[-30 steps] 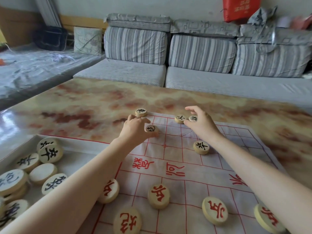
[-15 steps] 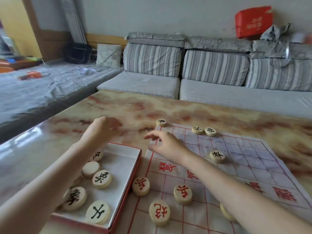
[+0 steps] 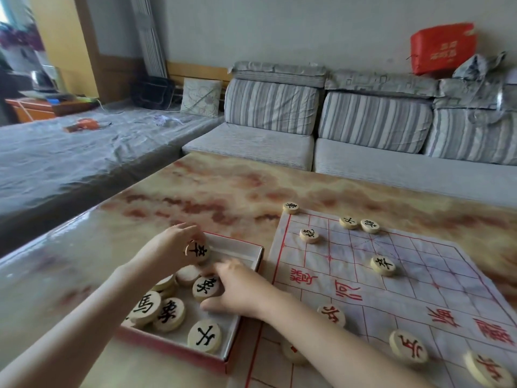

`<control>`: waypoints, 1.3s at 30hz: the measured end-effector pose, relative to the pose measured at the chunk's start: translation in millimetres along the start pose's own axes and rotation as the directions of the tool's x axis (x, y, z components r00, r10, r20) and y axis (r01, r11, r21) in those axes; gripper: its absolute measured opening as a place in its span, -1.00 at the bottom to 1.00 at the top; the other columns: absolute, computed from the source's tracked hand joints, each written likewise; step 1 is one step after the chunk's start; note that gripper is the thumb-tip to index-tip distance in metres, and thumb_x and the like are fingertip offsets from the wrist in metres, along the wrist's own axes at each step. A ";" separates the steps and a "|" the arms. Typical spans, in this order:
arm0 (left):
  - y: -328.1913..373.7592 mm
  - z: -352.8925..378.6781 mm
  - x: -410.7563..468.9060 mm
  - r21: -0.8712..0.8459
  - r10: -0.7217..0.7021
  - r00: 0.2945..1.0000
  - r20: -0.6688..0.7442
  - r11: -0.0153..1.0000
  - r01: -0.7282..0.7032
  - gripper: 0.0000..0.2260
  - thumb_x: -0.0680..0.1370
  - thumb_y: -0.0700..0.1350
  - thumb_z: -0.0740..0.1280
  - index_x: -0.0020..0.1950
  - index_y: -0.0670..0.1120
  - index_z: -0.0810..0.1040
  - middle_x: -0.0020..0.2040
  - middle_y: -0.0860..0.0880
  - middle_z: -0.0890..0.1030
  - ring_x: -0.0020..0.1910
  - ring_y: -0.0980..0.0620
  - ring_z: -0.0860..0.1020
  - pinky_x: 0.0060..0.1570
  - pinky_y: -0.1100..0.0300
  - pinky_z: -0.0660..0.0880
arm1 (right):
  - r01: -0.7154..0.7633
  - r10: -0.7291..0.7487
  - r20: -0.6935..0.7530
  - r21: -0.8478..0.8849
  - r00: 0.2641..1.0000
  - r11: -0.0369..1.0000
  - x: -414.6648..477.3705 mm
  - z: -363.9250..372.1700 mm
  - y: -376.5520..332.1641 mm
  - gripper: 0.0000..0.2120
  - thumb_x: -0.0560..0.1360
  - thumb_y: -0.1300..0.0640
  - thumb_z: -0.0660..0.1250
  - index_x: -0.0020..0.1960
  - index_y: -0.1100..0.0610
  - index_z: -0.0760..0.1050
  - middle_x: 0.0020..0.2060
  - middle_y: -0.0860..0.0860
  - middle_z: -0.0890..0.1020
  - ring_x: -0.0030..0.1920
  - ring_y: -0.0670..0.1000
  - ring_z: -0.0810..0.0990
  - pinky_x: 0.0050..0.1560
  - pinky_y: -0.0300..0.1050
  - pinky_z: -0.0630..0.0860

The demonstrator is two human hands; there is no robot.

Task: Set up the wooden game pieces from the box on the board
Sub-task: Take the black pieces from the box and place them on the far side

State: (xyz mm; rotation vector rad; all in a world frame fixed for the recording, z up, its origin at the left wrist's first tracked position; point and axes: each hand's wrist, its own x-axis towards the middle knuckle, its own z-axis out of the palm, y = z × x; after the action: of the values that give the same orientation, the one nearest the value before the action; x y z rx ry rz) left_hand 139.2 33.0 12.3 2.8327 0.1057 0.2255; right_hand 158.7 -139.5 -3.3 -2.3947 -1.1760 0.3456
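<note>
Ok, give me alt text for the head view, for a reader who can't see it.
Both hands are at a shallow box of black-lettered xiangqi pieces: the left hand pinches one lifted piece, the right hand reaches around a second piece. Beside it on the marbled table, a xiangqi board holds five black pieces far, red ones near.

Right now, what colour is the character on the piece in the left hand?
Black, on the pale piece; see the head view.

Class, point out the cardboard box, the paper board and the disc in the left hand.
Red-edged cardboard box [image 3: 237,247]: head view, far wall.
Red-gridded paper game board [image 3: 419,275]: head view, bare squares.
Black-lettered round wooden disc [image 3: 199,251]: head view, lettered face.
</note>
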 end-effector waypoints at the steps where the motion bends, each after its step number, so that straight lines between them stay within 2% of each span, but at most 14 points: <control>1: 2.2 1.0 -0.7 -0.002 0.016 1.000 -0.004 1.000 -0.016 -0.70 0.42 -0.08 0.43 0.14 -0.05 0.56 0.10 0.00 0.54 0.10 -0.01 0.50 0.00 0.29 0.33 | -0.008 0.008 -0.019 -0.032 1.000 0.999 1.2 2.3 0.2 -0.45 0.38 0.05 0.44 0.32 0.12 0.40 0.26 0.12 0.46 0.33 0.09 0.33 0.33 -0.01 0.33; 5: 0.0 15.6 5.1 0.074 0.032 0.999 -0.014 0.997 -0.031 -0.61 0.36 0.09 0.45 0.15 0.02 0.55 0.10 0.00 0.55 0.14 -0.09 0.46 0.15 0.14 0.37 | -0.005 0.003 -0.093 -0.027 0.996 1.000 5.5 8.1 1.1 -0.50 0.35 0.06 0.45 0.25 0.15 0.45 0.22 0.10 0.48 0.27 0.10 0.40 0.28 0.00 0.39; 7: 1.7 21.0 6.9 0.100 0.007 1.000 0.008 0.995 -0.007 -0.54 0.32 0.21 0.42 0.16 0.05 0.54 0.11 0.03 0.57 0.18 -0.06 0.44 0.21 0.12 0.36 | 0.000 0.000 -0.117 0.000 0.993 1.000 4.0 9.0 3.2 -0.51 0.34 0.07 0.43 0.23 0.16 0.44 0.19 0.09 0.49 0.25 0.09 0.42 0.25 0.00 0.42; 9: 2.8 23.8 8.4 0.097 0.010 1.000 0.005 0.995 -0.011 -0.51 0.30 0.28 0.40 0.12 0.04 0.55 0.08 0.04 0.60 0.16 -0.03 0.47 0.19 0.11 0.38 | 0.005 0.005 -0.164 0.059 0.986 0.998 -2.5 3.5 6.7 -0.54 0.36 0.08 0.42 0.21 0.15 0.44 0.16 0.07 0.51 0.22 0.06 0.45 0.17 -0.12 0.42; 11: 5.8 21.8 8.0 0.039 -0.024 0.999 -0.034 0.999 0.025 -0.56 0.29 0.21 0.45 0.09 0.04 0.57 0.05 0.02 0.60 0.11 -0.03 0.49 0.11 0.12 0.42 | 0.003 0.030 -0.232 0.137 0.972 0.991 -12.3 -8.4 12.6 -0.58 0.37 0.10 0.43 0.19 0.11 0.44 0.13 0.03 0.54 0.15 0.00 0.50 0.06 -0.22 0.41; 15: 19.5 16.0 8.8 -0.059 -0.062 0.990 -0.130 0.997 0.055 -0.61 0.29 0.00 0.51 0.09 0.03 0.57 0.04 -0.01 0.56 0.02 -0.06 0.54 -0.05 0.16 0.45 | -0.021 0.137 -0.353 0.312 0.926 0.950 -25.0 -41.0 36.2 -0.57 0.35 0.17 0.47 0.18 0.10 0.45 0.06 0.01 0.57 0.00 -0.05 0.54 0.03 -0.28 0.44; 18: 43.3 11.9 15.5 -0.187 -0.031 0.982 -0.185 0.982 -0.004 -0.63 0.30 -0.07 0.50 0.08 -0.02 0.57 -0.01 0.04 0.50 -0.07 -0.01 0.54 -0.09 0.22 0.43 | -0.096 0.262 -0.417 0.378 0.870 0.921 -26.7 -67.7 71.3 -0.56 0.33 0.23 0.49 0.17 0.12 0.47 0.02 -0.01 0.55 0.00 -0.05 0.52 0.02 -0.27 0.42; 23: 92.3 17.0 35.3 -0.339 0.094 0.981 -0.169 0.929 -0.148 -0.64 0.30 -0.08 0.51 0.07 -0.02 0.58 -0.04 0.00 0.51 -0.11 0.01 0.55 -0.03 0.17 0.52 | -0.265 0.388 -0.486 0.303 0.783 0.915 -20.7 -109.0 145.3 -0.50 0.29 0.26 0.50 0.20 0.15 0.46 0.06 0.04 0.55 0.08 0.01 0.52 0.07 -0.20 0.41; 27: 124.2 32.8 62.5 -0.382 0.157 0.981 -0.113 0.905 -0.189 -0.63 0.31 -0.09 0.51 0.09 -0.02 0.58 0.00 -0.02 0.53 -0.09 0.01 0.56 -0.01 0.17 0.52 | -0.423 0.468 -0.525 0.212 0.711 0.881 -6.7 -131.0 200.5 -0.46 0.27 0.18 0.53 0.21 0.12 0.47 0.13 0.09 0.58 0.22 0.08 0.47 0.19 -0.12 0.38; 30: 135.7 47.5 82.6 -0.387 0.172 0.982 -0.077 0.903 -0.189 -0.63 0.31 -0.08 0.50 0.10 0.00 0.57 0.01 0.00 0.52 -0.08 0.02 0.55 -0.04 0.23 0.49 | -0.508 0.530 -0.509 0.196 0.679 0.839 5.1 -137.6 230.5 -0.45 0.29 0.13 0.51 0.25 0.06 0.45 0.20 0.12 0.52 0.23 0.10 0.42 0.17 -0.17 0.33; 35: 133.1 67.5 101.0 -0.384 0.150 0.988 -0.039 0.911 -0.154 -0.63 0.32 -0.06 0.49 0.10 0.02 0.56 0.04 0.02 0.53 -0.09 0.07 0.52 -0.09 0.31 0.39 | -0.550 0.566 -0.508 0.202 0.649 0.811 24.1 -136.1 258.0 -0.48 0.29 0.05 0.49 0.22 0.00 0.47 0.18 0.12 0.51 0.24 0.10 0.38 0.19 -0.16 0.31; 39: 123.2 74.9 105.3 -0.371 0.135 0.991 -0.022 0.919 -0.133 -0.62 0.31 -0.06 0.51 0.10 0.01 0.56 0.06 0.02 0.54 -0.10 0.08 0.51 -0.12 0.35 0.35 | -0.568 0.545 -0.509 0.127 0.666 0.813 29.0 -131.2 262.8 -0.52 0.34 0.02 0.46 0.23 0.03 0.47 0.14 0.01 0.59 0.28 0.07 0.33 0.22 -0.09 0.23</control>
State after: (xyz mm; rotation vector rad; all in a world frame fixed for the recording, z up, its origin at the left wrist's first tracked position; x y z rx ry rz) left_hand 261.4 -95.8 -6.5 2.4620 -0.1220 0.2407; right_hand 409.3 -294.5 -20.2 -2.5968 -0.1784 -0.1691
